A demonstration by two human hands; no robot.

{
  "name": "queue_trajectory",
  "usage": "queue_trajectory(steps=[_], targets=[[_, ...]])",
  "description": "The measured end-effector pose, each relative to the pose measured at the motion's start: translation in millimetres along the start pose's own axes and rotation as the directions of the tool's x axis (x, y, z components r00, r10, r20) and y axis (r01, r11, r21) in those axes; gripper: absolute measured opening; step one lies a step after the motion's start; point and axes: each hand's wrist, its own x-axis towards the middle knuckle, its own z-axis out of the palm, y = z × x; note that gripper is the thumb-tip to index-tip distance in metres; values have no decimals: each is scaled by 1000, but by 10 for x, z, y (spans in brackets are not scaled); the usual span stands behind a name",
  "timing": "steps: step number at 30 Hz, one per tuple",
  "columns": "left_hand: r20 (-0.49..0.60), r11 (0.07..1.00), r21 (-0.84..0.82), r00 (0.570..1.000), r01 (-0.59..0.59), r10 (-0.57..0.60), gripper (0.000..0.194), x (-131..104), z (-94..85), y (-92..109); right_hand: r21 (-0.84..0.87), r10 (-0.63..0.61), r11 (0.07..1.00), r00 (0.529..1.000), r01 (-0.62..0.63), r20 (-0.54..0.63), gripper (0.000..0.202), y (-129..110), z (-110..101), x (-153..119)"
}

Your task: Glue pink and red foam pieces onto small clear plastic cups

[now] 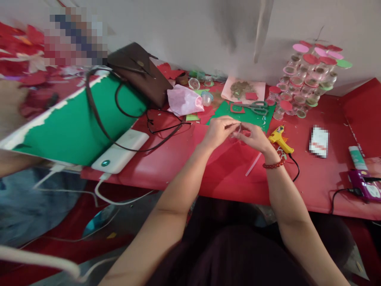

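Over the red table, my left hand (220, 131) and my right hand (253, 136) meet, fingertips close together. Between them is a small clear plastic piece (237, 130), partly covered by the fingers; both hands pinch at it. A red bead bracelet (273, 164) circles my right wrist. Just right of that hand lies a yellow glue gun (281, 140) with a black cord. Behind the hands, grey-green scissors (257, 107) rest on a green sheet (220, 114). A thin pale stick (253, 164) lies below my right hand.
A stack of small clear cups with coloured discs (306, 81) stands at the back right. Left are a brown bag (143, 73), a white power bank (120, 153) and a green board (80, 115). A purple power strip (364, 184) sits far right on the red table (315, 182).
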Motion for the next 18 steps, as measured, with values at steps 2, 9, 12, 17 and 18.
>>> queue_trajectory(steps=[2,9,12,17,18], targets=[[0,998,40,998,-56,56,15,-6,8,-27,7,6,1000,1000,-6,15,48,-14,2,-7],[-73,994,103,996,-44,52,15,7,61,-29,25,2,1000,1000,-1,-11,45,-71,7,-17],[-154,997,59,987,58,-49,12,25,44,-4,57,-14,998,1000,15,-22,43,-72,4,-18],[-235,953,-198,933,227,-271,12,68,-27,-54,186,7,982,999,0,-35,50,-104,-7,-50],[-238,932,-256,917,258,-319,11,78,-39,-79,192,15,981,999,-6,-48,50,-103,-11,-53]])
